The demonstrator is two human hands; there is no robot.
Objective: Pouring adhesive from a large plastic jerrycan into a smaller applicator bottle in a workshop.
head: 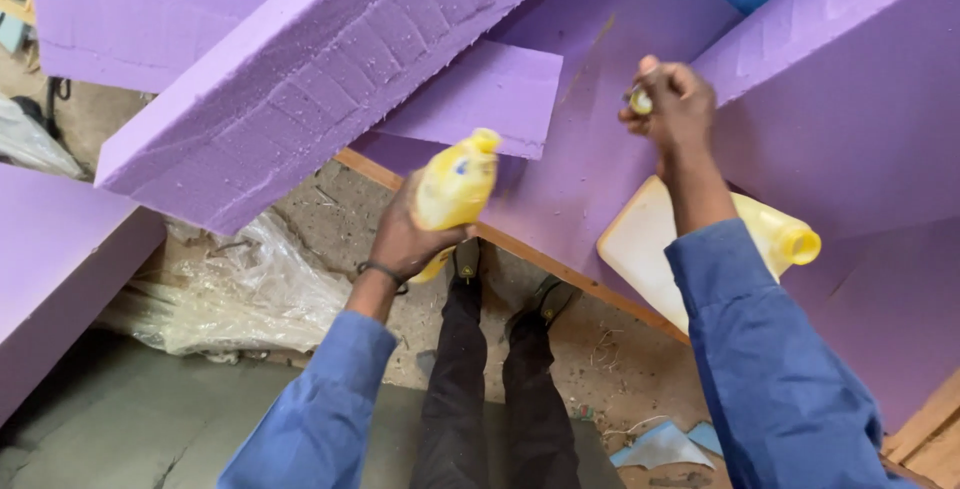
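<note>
Gripping yellow bottle (455, 189) in left hand (405, 239), right hand (678, 104) closed around small, mostly hidden cap (641, 102)

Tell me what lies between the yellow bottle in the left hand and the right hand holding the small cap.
In the head view, only purple foam sheet shows between the yellow bottle in the left hand and the right hand; nothing else lies there.

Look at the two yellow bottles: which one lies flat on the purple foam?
The paler, larger bottle beside the right forearm lies flat on the foam sheet, its cap pointing right. The smaller bottle is held up in the left hand.
</note>
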